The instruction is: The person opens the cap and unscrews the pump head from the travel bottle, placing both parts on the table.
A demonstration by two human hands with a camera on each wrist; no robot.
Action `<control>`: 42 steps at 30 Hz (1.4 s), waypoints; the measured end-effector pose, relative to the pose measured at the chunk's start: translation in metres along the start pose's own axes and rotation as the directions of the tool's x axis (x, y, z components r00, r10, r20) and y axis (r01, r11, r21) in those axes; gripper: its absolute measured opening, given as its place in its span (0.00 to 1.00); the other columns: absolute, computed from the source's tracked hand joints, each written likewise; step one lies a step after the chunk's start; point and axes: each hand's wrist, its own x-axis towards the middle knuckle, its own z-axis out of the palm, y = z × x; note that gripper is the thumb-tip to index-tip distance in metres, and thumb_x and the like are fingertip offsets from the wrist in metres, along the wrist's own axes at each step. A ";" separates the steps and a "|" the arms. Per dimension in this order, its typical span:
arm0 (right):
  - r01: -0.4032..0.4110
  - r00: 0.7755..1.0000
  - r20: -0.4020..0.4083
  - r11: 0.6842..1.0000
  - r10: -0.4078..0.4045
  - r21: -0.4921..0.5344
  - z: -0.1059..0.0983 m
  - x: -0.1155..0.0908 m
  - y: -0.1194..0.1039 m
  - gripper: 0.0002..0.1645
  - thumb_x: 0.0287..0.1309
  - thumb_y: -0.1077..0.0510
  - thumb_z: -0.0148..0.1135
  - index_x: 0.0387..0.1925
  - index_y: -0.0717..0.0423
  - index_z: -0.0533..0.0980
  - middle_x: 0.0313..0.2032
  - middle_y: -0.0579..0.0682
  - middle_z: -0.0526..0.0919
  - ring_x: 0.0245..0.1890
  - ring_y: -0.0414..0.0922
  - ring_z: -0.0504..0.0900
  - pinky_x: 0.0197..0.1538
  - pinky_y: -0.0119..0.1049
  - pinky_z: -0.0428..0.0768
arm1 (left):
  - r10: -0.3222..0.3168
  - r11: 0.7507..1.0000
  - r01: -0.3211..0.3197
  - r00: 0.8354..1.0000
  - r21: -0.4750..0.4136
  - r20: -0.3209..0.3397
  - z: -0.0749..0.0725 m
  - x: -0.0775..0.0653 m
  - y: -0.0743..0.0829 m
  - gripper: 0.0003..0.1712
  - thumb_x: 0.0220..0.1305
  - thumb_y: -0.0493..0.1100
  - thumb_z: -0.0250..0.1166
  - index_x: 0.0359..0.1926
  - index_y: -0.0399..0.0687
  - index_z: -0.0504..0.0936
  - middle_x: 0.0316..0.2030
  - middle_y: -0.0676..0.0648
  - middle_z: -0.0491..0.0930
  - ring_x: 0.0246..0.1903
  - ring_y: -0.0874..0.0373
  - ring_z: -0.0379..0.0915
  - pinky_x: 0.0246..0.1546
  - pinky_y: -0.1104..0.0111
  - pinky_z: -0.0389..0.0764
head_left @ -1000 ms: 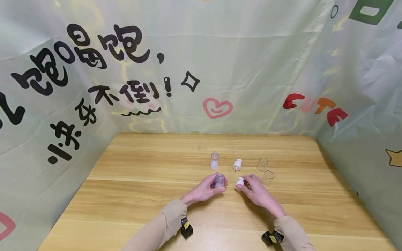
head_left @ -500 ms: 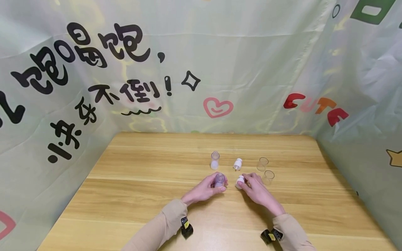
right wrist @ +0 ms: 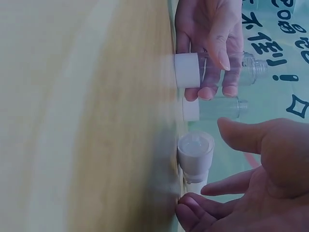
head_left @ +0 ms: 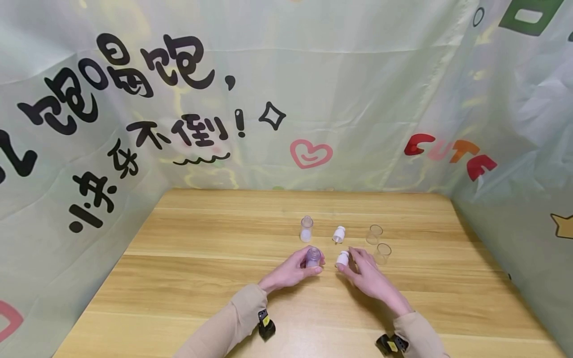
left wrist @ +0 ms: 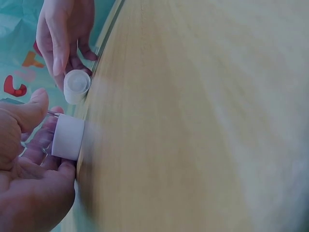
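My left hand (head_left: 293,266) grips a clear bottle (head_left: 313,256) upright, thumb and fingers round its see-through body. Its white base (left wrist: 68,137) shows below the fingers in the left wrist view, and its bare threaded neck points up in the right wrist view. Just to the right, a white pump top (head_left: 342,258) lies on its side, its hollow end toward the wrist camera. Around it my right hand (head_left: 369,273) is spread, with thumb and fingers standing apart from it in the right wrist view.
Behind these are a second clear bottle (head_left: 306,229) with a white base and another white pump top (head_left: 338,234). Two transparent covers (head_left: 374,234) stand to the right on the wooden table (head_left: 201,278). Printed cloth (head_left: 358,99) walls in the table's back and sides.
My right thumb and fingers have spread away from the near pump top, which has shifted very slightly. My left hand and its bottle have stayed in place.
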 end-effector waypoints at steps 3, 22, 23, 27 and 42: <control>-0.022 0.999 0.034 1.000 0.021 0.008 -0.002 -0.004 -0.001 0.49 0.71 0.43 0.55 0.71 0.79 0.53 0.71 0.77 0.58 0.73 0.74 0.54 0.74 0.68 0.55 | 0.002 1.000 -0.002 1.000 -0.001 -0.001 0.000 0.000 0.000 0.14 0.70 0.38 0.62 0.55 0.43 0.75 0.53 0.41 0.80 0.54 0.57 0.77 0.62 0.72 0.75; 0.014 0.999 0.043 1.000 -0.015 0.018 -0.005 -0.016 -0.001 0.50 0.69 0.45 0.59 0.71 0.80 0.52 0.72 0.78 0.54 0.73 0.75 0.54 0.74 0.68 0.54 | 0.011 0.998 -0.016 0.996 -0.056 -0.090 -0.011 0.000 -0.004 0.20 0.68 0.35 0.62 0.60 0.38 0.72 0.58 0.35 0.78 0.61 0.42 0.75 0.67 0.57 0.76; 0.017 0.999 0.042 1.000 -0.018 0.020 -0.005 -0.016 -0.001 0.50 0.69 0.45 0.59 0.71 0.80 0.52 0.72 0.78 0.55 0.72 0.75 0.54 0.74 0.68 0.54 | 0.013 0.999 -0.017 0.996 -0.050 -0.091 -0.012 0.000 -0.004 0.20 0.68 0.35 0.63 0.59 0.38 0.73 0.58 0.36 0.78 0.61 0.43 0.75 0.66 0.57 0.77; 0.024 0.999 0.042 0.999 -0.025 0.024 -0.005 -0.016 0.000 0.50 0.69 0.45 0.59 0.71 0.80 0.52 0.72 0.79 0.55 0.72 0.76 0.54 0.74 0.69 0.54 | 0.036 0.999 -0.039 0.995 -0.027 -0.097 -0.013 0.001 -0.005 0.19 0.67 0.34 0.63 0.58 0.37 0.73 0.57 0.36 0.78 0.59 0.47 0.77 0.64 0.59 0.78; 0.035 0.998 0.048 0.999 -0.036 0.031 -0.005 -0.016 0.000 0.49 0.69 0.45 0.59 0.71 0.80 0.54 0.71 0.79 0.56 0.72 0.76 0.56 0.73 0.69 0.57 | -0.040 0.994 0.026 0.990 -0.103 -0.137 -0.016 0.000 -0.003 0.34 0.62 0.33 0.68 0.67 0.36 0.66 0.67 0.34 0.71 0.71 0.38 0.64 0.75 0.47 0.62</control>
